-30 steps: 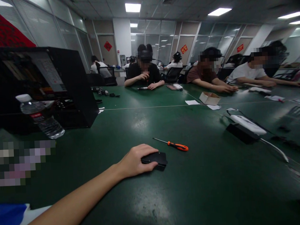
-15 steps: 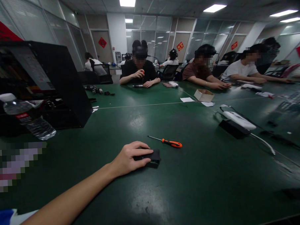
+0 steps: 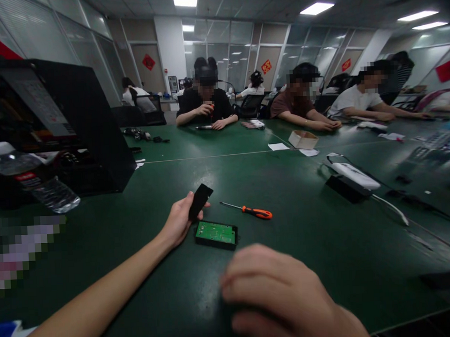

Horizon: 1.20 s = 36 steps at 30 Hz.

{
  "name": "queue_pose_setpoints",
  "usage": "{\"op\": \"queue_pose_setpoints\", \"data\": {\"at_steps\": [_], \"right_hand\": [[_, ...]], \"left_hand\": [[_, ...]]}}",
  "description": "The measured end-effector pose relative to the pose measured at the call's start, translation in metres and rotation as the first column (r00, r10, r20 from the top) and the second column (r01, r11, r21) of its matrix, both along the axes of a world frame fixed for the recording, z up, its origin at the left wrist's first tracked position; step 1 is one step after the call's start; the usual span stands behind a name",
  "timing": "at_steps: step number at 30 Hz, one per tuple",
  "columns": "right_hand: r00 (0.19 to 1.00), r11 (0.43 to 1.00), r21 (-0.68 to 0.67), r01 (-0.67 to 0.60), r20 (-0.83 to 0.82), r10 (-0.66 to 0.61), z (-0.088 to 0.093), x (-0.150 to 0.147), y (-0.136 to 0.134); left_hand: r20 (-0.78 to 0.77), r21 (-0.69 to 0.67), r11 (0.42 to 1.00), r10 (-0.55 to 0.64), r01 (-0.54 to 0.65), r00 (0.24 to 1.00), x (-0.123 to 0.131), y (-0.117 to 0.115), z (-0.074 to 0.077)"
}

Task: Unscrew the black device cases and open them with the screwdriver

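Note:
My left hand [image 3: 175, 223] grips a flat black cover [image 3: 200, 201], raised and tilted above the table. Just below it lies a small black case [image 3: 216, 245] with its top uncovered, and a green circuit board [image 3: 216, 232] shows inside. Close to the camera, my right hand [image 3: 282, 290] hovers in front of the case, apart from it. Its fingers are bent and blurred by motion, so whether they hold anything cannot be made out. A screwdriver [image 3: 257, 213] with an orange and black handle lies behind and to the right of the case.
The green table [image 3: 159, 300] stretches ahead. On the left stand a black cabinet-like case [image 3: 99, 119] and a tilted plastic bottle [image 3: 42, 184]. A white power strip [image 3: 355, 175] with a cable lies right, and a small open box [image 3: 303, 140] further back. Several people sit across the table.
My left hand has lifted the cover off the black case, baring the circuit board. My right hand has come into view from the lower right. The screwdriver lies as before.

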State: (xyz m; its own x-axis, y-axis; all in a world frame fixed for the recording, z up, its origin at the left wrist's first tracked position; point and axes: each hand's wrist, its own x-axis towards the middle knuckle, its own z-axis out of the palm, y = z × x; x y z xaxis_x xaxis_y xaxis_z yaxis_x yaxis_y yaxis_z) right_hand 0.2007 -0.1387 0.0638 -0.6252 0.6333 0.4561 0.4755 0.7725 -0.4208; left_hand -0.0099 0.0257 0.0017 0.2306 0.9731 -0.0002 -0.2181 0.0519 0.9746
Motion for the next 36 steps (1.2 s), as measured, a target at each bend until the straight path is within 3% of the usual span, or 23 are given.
{"op": "queue_pose_setpoints", "data": {"at_steps": [3, 6, 8, 12, 22, 36], "right_hand": [[0.997, 0.998, -0.019, 0.062, 0.051, -0.061, -0.001, 0.0, 0.056], [0.989, 0.998, -0.016, 0.053, 0.14, -0.05, -0.027, 0.003, 0.094], [0.993, 0.996, -0.053, 0.071, 0.102, -0.065, -0.047, 0.003, 0.104], [0.993, 0.99, -0.079, 0.116, 0.034, -0.114, -0.063, 0.001, 0.099], [0.987, 0.989, -0.069, 0.132, 0.104, -0.124, -0.059, -0.009, 0.085], [0.932, 0.999, 0.02, 0.047, 0.359, -0.052, -0.05, -0.021, 0.065]], "left_hand": [[0.081, -0.061, 0.998, 0.016, -0.011, 0.997, 0.001, 0.002, 0.002], [0.112, -0.075, 0.997, -0.002, 0.011, 0.994, 0.0, 0.002, 0.003], [0.104, -0.076, 0.996, -0.03, 0.038, 0.994, 0.0, 0.002, 0.004], [0.059, -0.088, 0.991, -0.097, 0.102, 0.994, -0.002, 0.001, 0.006], [0.074, -0.079, 0.987, -0.137, 0.143, 0.988, -0.004, 0.002, 0.003], [0.054, -0.084, 0.97, -0.223, 0.227, 0.973, -0.008, -0.001, 0.003]]}}
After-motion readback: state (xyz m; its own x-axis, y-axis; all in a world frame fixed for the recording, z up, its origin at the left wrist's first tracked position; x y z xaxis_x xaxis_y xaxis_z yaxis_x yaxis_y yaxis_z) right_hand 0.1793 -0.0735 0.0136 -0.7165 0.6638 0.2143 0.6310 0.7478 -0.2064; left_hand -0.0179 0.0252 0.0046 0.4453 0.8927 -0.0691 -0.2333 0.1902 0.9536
